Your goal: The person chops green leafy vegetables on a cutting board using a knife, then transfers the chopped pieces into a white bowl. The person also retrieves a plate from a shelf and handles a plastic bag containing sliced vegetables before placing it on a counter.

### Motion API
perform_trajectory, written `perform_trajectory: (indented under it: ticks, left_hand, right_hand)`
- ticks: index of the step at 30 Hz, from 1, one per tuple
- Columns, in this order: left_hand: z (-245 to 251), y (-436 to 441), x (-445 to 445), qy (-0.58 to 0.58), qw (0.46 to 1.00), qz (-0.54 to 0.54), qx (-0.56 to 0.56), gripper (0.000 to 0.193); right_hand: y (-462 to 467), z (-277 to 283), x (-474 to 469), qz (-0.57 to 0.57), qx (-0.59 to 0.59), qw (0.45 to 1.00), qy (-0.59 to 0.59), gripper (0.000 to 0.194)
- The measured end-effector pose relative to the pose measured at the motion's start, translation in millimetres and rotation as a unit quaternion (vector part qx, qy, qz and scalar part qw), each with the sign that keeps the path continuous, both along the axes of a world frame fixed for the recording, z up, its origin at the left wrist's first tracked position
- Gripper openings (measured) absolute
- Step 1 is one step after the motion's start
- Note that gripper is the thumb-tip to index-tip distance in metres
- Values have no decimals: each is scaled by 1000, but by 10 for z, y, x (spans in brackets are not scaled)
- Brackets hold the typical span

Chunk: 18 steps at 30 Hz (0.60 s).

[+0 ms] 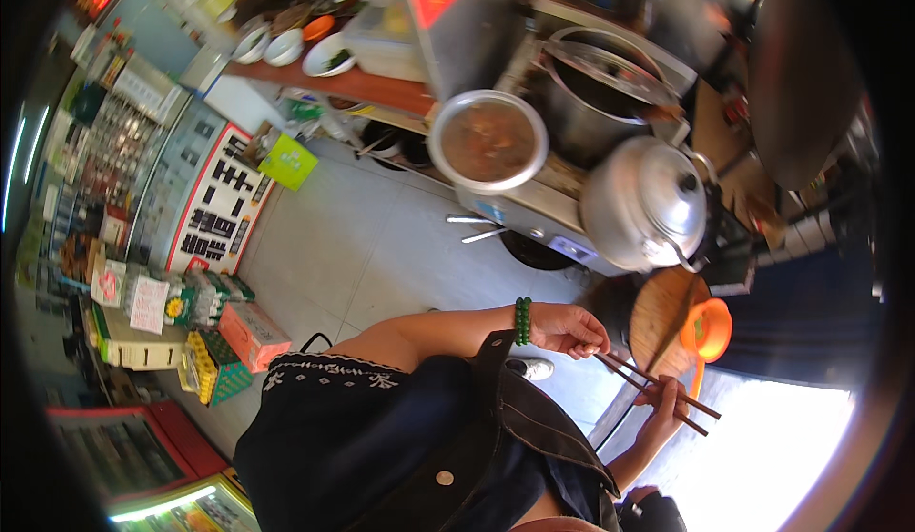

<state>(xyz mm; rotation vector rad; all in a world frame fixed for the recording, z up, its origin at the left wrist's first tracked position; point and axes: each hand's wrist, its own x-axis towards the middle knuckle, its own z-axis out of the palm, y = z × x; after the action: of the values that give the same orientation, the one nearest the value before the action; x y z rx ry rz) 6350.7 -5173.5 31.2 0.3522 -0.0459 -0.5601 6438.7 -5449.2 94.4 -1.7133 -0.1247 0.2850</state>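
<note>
My left hand (pixel 568 330), with a green bead bracelet (pixel 523 321) on its wrist, has its fingers curled together at the thin ends of a pair of wooden chopsticks (pixel 661 387); whether they pinch the tips is unclear. Farther along, my right hand (pixel 665 407) grips the same chopsticks, which point down to the right. Beyond the hands lies a round wooden board (pixel 654 317) with a long blade-like tool (pixel 675 323) across it and an orange bowl (pixel 708 329) at its edge. Behind the board stands a metal kettle (pixel 647 203).
A metal pot of reddish-brown food (pixel 490 140) stands at the stove's near edge. Behind it a large pot (pixel 593 96) has a glass lid set askew. Bowls (pixel 329 55) line a red-brown shelf (pixel 343 85). Boxes (pixel 254 335) stand at left. Below the stove is a dark round pan (pixel 536 249).
</note>
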Motion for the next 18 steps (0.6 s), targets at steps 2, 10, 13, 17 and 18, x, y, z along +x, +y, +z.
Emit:
perform_trajectory:
  ticks: [2,10,13,17,18]
  left_hand:
    - [86,586,-555,-31,998,48,11,20]
    - [20,2724,-3233,112,850,514,4,21]
    - [35,2972,-4073,106,775,623,-8,24]
    - [-79,3022,-4743,132,702,697,-56,21]
    - [-152,3005,-4840,132,688,711,-62,21]
  right_hand:
    - [760,69,-216,40,62,997,-3,31]
    - [4145,461,-1684,364,189,902,-135,19]
    - [5381,690,-2196,475,101,735,-472,16]
    - [7010,445,-2530,571,22,508,-644,38]
    - [7377,275,-2510,573,-38,480,-663,38]
